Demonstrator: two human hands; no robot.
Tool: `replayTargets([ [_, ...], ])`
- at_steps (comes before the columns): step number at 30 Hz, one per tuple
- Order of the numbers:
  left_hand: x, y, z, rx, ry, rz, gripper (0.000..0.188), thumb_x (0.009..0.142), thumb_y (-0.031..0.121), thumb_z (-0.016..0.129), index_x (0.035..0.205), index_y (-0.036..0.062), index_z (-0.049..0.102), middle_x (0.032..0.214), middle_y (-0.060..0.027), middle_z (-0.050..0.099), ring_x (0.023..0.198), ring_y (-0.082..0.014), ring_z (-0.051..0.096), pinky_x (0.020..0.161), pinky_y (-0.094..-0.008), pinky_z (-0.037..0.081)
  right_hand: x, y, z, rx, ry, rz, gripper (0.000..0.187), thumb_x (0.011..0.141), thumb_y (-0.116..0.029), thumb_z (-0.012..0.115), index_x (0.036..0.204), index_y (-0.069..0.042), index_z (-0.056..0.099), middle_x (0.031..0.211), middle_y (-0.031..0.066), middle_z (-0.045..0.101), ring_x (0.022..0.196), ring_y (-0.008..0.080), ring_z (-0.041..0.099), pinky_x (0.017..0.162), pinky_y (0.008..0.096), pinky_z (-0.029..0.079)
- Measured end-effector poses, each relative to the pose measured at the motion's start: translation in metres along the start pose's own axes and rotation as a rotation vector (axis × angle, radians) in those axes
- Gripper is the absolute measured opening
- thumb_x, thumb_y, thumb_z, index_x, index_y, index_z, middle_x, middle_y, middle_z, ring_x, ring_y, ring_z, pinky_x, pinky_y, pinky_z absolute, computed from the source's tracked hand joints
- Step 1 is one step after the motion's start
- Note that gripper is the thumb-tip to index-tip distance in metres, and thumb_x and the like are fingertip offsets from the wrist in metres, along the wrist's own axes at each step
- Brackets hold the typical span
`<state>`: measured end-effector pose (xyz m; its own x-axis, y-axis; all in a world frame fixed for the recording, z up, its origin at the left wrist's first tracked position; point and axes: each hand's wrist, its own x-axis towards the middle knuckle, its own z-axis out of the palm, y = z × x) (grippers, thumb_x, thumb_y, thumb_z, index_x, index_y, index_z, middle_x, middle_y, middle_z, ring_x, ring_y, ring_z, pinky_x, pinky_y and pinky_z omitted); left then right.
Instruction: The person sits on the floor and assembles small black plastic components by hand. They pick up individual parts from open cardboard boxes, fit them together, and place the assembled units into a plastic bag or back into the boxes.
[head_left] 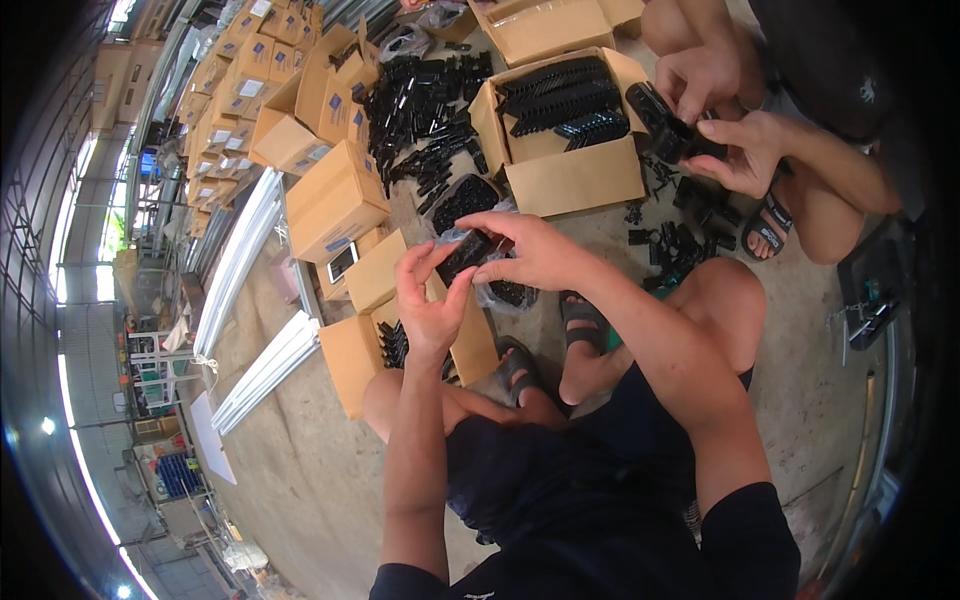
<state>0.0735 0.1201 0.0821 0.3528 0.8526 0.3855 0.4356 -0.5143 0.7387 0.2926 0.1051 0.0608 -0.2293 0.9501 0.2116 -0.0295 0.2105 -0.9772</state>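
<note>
Between my two hands is a short black plastic part, roughly block-shaped; its exact kind I cannot make out. My left hand grips its left side with thumb and fingers. From the right, my right hand pinches the same part near its upper end. Just beyond them lies a clear plastic bag of small black pieces, and another bag of small black pieces shows partly under my right hand. An opened carton holding black parts stands below my left hand, partly hidden by my forearm and leg.
A large open carton holds neat rows of black parts. Beside it is a heap of loose black parts. A co-worker's hands hold a black part at right. Stacked cartons and white metal lengths lie left.
</note>
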Motion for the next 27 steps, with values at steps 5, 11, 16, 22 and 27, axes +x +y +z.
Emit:
replayTargets([
  [5, -0.001, 0.006, 0.001, -0.115, -0.003, -0.060, 0.069, 0.082, 0.002, 0.084, 0.138, 0.0032, 0.044, 0.118, -0.0150, 0.072, 0.113, -0.0224, 0.067, 0.104, -0.0364, 0.046, 0.001, 0.006, 0.001, 0.047, -0.050, -0.012, 0.074, 0.082, -0.025, 0.085, 0.146, -0.008, 0.052, 0.129, 0.0092, 0.067, 0.099, 0.0201, 0.067, 0.088, 0.0343, 0.054],
  [11, -0.003, 0.010, 0.000, -0.212, -0.025, -0.032, 0.067, 0.082, -0.001, 0.083, 0.137, 0.0029, 0.045, 0.117, -0.0166, 0.072, 0.112, -0.0223, 0.067, 0.103, -0.0355, 0.047, 0.003, 0.009, 0.003, 0.102, -0.117, 0.023, 0.079, 0.083, -0.027, 0.085, 0.149, -0.007, 0.047, 0.124, 0.0125, 0.066, 0.098, 0.0193, 0.067, 0.088, 0.0347, 0.055],
  [16, -0.002, 0.003, -0.001, -0.217, -0.005, -0.048, 0.061, 0.085, -0.008, 0.078, 0.135, 0.0001, 0.044, 0.122, -0.0197, 0.068, 0.113, -0.0215, 0.066, 0.102, -0.0325, 0.050, 0.001, 0.017, 0.008, 0.158, 0.060, 0.091, 0.087, 0.083, -0.027, 0.086, 0.153, -0.006, 0.040, 0.117, 0.0151, 0.067, 0.101, 0.0232, 0.068, 0.088, 0.0363, 0.055],
  [22, -0.001, 0.000, -0.005, -0.204, 0.077, -0.044, 0.037, 0.086, -0.009, 0.078, 0.117, -0.0050, 0.058, 0.121, -0.0175, 0.069, 0.110, -0.0185, 0.066, 0.099, -0.0298, 0.052, -0.002, 0.030, 0.006, 0.238, 0.239, 0.131, 0.076, 0.090, -0.021, 0.080, 0.151, -0.001, 0.040, 0.110, 0.0127, 0.070, 0.094, 0.0199, 0.068, 0.083, 0.0334, 0.055],
  [27, 0.000, 0.000, -0.012, -0.309, 0.169, -0.147, 0.030, 0.088, -0.008, 0.075, 0.114, -0.0065, 0.061, 0.120, -0.0175, 0.069, 0.109, -0.0176, 0.066, 0.098, -0.0297, 0.053, -0.003, 0.029, 0.006, 0.212, 0.295, 0.187, 0.064, 0.093, -0.020, 0.076, 0.146, 0.001, 0.046, 0.101, 0.0099, 0.071, 0.089, 0.0173, 0.067, 0.080, 0.0327, 0.055],
])
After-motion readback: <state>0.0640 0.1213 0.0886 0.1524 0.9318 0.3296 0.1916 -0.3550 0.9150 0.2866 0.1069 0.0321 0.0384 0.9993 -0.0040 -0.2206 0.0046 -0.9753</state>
